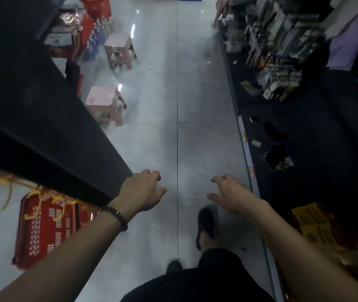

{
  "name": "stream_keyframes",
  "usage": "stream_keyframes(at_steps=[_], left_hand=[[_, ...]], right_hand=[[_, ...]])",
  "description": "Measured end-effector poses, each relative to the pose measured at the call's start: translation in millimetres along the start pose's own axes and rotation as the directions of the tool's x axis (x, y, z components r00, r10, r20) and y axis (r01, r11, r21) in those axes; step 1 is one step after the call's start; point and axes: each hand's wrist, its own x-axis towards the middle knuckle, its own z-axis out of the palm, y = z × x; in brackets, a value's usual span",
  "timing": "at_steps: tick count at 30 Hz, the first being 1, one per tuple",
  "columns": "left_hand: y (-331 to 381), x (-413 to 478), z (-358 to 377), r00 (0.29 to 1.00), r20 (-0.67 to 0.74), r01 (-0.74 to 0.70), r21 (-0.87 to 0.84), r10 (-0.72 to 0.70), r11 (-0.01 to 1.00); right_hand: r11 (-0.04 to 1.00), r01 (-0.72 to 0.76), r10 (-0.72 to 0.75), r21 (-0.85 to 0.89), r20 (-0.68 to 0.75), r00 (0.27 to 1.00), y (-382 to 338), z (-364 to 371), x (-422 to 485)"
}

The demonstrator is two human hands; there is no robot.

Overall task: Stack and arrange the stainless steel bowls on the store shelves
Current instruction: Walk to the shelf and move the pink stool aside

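Steel bowls are not showing anywhere in this view, so I cannot tell where they are sitting. The person is looking down at the grey floor point(152, 138) of a shop aisle. The left hand point(143, 190) is hovering out in front, close to the end of a dark shelf point(43, 105). Its fingers are hanging loose and a bit bent, holding nothing. The right hand point(230, 194) is hovering near the other shelf point(304, 138). Its fingers are also spreading loose and holding nothing. A dark shoe point(206, 223) is poking out below the hands, so the person is likely walking to find the bowls. Two pink stools point(106, 104) are sitting along the left side.

I am guessing the bowls are going to feel light, hard and slippery. They are likely going to clang if they bump. Pinching each one by its rim, thumb inside and fingers outside, is looking like a good way to hold it. For a stack, cupping both hands under the bottom bowl is looking safest.
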Motion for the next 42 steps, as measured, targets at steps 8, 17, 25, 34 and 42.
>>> stream_keyframes(at_steps=[8, 17, 25, 34, 42], left_hand=[[-23, 156, -100, 0.989, -0.009, 0.147, 0.02, -0.147, 0.989], [-60, 297, -177, 0.958, -0.018, 0.281, -0.108, -0.285, 0.954], [-162, 426, -237, 0.926, -0.004, 0.371, -0.167, -0.376, 0.914], [-273, 525, -311, 0.854, -0.035, 0.481, -0.329, -0.52, 0.812], [-389, 574, -344, 0.719, 0.035, 0.661, -0.341, -0.694, 0.668]], right_hand=[[0.997, 0.07, -0.07, -0.02, 0.009, 0.998, 11, -131, 173], [0.963, 0.246, -0.233, -0.11, 0.118, 0.965, -40, -260, 352], [0.936, 0.27, -0.24, -0.226, 0.15, 0.959, -136, -348, 512], [0.818, 0.467, -0.433, -0.337, 0.175, 0.884, -293, -423, 654], [0.681, 0.649, -0.604, -0.339, 0.241, 0.759, -433, -463, 786]])
